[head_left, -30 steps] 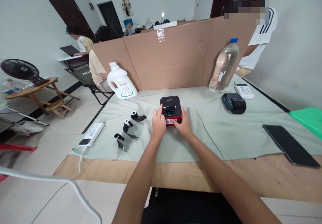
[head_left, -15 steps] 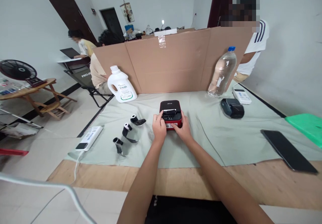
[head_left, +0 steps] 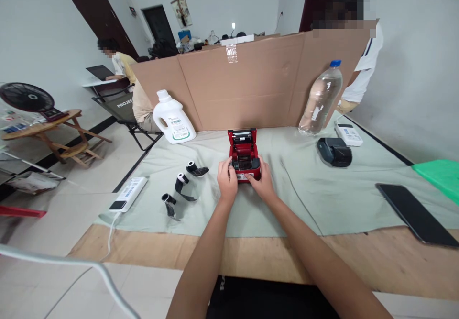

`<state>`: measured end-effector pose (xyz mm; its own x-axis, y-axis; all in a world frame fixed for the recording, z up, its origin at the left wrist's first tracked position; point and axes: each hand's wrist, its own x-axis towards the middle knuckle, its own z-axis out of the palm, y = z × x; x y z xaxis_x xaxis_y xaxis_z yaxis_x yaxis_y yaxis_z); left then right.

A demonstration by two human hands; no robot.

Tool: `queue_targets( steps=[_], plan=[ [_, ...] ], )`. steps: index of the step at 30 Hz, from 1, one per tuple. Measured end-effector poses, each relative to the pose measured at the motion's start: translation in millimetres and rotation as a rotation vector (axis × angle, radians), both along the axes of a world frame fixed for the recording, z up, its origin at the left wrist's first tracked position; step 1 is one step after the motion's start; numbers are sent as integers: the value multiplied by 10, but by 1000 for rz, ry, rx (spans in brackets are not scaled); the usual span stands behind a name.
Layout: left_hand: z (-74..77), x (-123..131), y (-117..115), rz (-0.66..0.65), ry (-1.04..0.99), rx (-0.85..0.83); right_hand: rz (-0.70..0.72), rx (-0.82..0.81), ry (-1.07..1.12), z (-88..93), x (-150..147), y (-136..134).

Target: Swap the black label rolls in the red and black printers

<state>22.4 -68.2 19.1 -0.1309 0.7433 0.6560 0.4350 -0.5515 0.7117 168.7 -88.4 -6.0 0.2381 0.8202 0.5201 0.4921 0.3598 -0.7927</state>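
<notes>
Printer [head_left: 245, 165], lid [head_left: 242, 136] raised, stands on the bench [head_left: 254, 252] before you. Your grip holds it: left hand [head_left: 227, 180] and right hand [head_left: 263, 181] clasp opposite sides. Its shell looks stiff, smooth, fairly light; take the lower sides, sparing the likely fragile lid. Rolls [head_left: 181, 179] lie leftward.

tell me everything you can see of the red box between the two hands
The red box is a small, glossy, plastic-looking device with rounded corners. Its lid stands raised at the back, showing a red interior with dark parts. A white label is on the front. It sits upright on the pale green cloth, touched by the left hand and right hand at its sides, the right thumb at the front.
</notes>
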Motion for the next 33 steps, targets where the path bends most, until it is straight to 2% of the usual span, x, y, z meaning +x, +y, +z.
queue_targets(
  steps=[5, 7, 9, 12, 14, 16, 18, 20, 25, 29, 33],
  plan=[
    [5, -2, -7, -3, -3, -11, 4, -16, 17, -18, -27, -27],
    [4, 1, -11, -2, -6, -13, -17, -19, 33, 28, -16, -57],
    [-1, 6, -12, -1, -14, -7, -53, 3, 71, 155, 41, -57],
    [-11, 12, -2, -12, -24, 8, -105, 51, 88, 516, 186, 95],
    [-17, 14, 8, -26, -33, 16, -54, -4, -60, 816, 253, 312],
    [-19, 11, 13, -33, -38, 18, 98, -198, -385, 1086, 242, 576],
    [-17, 5, 9, -30, -39, 8, 245, -430, -701, 1269, 149, 820],
    [-13, -5, -1, -36, -42, -7, 305, -591, -874, 1349, 14, 1000],
    [1, -30, -17, -90, -68, -18, 330, -777, -1038, 1335, -222, 1155],
    [17, -42, -25, -99, -85, -33, 368, -791, -1117, 1407, -227, 1112],
    [26, -49, -31, -123, -97, -41, 457, -731, -1108, 1674, -201, 1008]
  ],
)
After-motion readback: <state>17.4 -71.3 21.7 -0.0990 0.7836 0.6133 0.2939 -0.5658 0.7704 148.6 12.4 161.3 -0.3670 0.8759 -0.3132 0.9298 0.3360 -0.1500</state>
